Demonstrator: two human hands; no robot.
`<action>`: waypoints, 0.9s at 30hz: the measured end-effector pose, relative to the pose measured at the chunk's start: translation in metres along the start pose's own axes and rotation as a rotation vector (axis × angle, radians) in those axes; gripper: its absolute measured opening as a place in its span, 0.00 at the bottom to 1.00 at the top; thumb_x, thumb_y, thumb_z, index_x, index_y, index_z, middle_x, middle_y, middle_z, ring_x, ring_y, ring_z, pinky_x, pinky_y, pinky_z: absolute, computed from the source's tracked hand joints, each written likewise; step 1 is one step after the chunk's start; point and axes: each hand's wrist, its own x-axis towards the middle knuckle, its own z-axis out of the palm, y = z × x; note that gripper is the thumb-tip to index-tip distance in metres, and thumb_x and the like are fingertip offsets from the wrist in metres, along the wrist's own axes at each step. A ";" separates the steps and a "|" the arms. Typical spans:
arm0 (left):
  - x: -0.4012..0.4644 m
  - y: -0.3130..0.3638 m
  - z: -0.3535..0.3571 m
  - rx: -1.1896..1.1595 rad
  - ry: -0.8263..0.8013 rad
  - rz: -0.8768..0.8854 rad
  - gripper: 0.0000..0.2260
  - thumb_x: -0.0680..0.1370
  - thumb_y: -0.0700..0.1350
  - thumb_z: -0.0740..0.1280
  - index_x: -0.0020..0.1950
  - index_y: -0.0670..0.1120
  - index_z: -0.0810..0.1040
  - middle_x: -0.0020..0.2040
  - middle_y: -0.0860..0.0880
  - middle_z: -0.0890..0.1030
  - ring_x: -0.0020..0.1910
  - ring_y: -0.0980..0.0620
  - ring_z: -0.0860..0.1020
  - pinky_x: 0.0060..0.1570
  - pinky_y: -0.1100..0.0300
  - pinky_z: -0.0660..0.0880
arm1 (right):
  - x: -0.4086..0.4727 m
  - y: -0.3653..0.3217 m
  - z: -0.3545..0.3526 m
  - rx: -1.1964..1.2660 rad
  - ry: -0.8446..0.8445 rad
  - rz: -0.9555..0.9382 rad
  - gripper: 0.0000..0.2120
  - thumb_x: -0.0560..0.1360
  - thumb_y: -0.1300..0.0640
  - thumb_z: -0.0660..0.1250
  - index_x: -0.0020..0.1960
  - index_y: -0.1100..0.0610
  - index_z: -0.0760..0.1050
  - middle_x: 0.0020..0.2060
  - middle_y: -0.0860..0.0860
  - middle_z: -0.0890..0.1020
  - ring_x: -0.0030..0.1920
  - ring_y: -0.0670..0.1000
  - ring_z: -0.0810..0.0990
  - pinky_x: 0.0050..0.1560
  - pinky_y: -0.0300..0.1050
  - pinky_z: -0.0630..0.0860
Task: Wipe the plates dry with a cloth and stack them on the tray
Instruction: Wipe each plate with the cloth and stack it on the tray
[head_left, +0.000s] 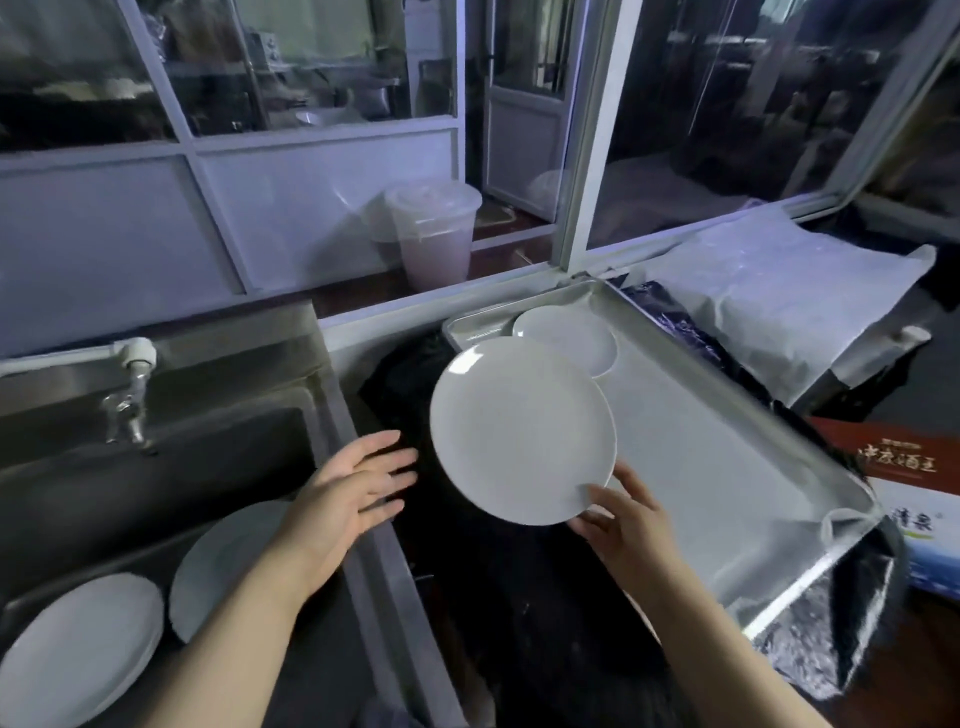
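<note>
Pinching the white plate (522, 431) at one rim edge only, right hand (626, 525) is risking a slip; left hand (345, 491) is hovering spread, empty.

We saw a plain white plate (522, 431), unpatterned, and another white plate (569, 338) on the silver-grey metal tray (727, 441). The plates in the sink (78, 649) were white too; the sink (208, 441) itself was dull steel grey. A black cloth (410, 379) lay between them. The carton (904, 457) showed red-brown with gold characters, and the bucket (434, 234) looked translucent pinkish white.
</note>
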 end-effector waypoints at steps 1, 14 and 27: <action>0.010 0.002 0.007 0.017 -0.012 -0.003 0.18 0.80 0.34 0.59 0.65 0.53 0.75 0.58 0.50 0.83 0.58 0.51 0.81 0.55 0.53 0.76 | 0.012 -0.006 -0.007 0.032 0.017 0.003 0.20 0.72 0.71 0.65 0.60 0.54 0.77 0.44 0.59 0.83 0.38 0.60 0.81 0.37 0.45 0.80; 0.082 0.013 0.030 0.023 0.086 -0.084 0.19 0.80 0.32 0.55 0.64 0.48 0.76 0.57 0.47 0.84 0.57 0.48 0.82 0.55 0.50 0.75 | 0.186 -0.060 -0.018 0.149 0.315 -0.026 0.19 0.72 0.76 0.56 0.60 0.65 0.71 0.51 0.65 0.78 0.41 0.60 0.81 0.33 0.47 0.82; 0.097 0.005 0.017 -0.076 0.174 -0.172 0.15 0.80 0.36 0.58 0.64 0.47 0.76 0.57 0.45 0.84 0.55 0.47 0.82 0.55 0.49 0.75 | 0.268 -0.077 0.001 0.074 0.384 -0.032 0.13 0.73 0.76 0.54 0.47 0.61 0.70 0.48 0.62 0.78 0.41 0.58 0.81 0.32 0.49 0.82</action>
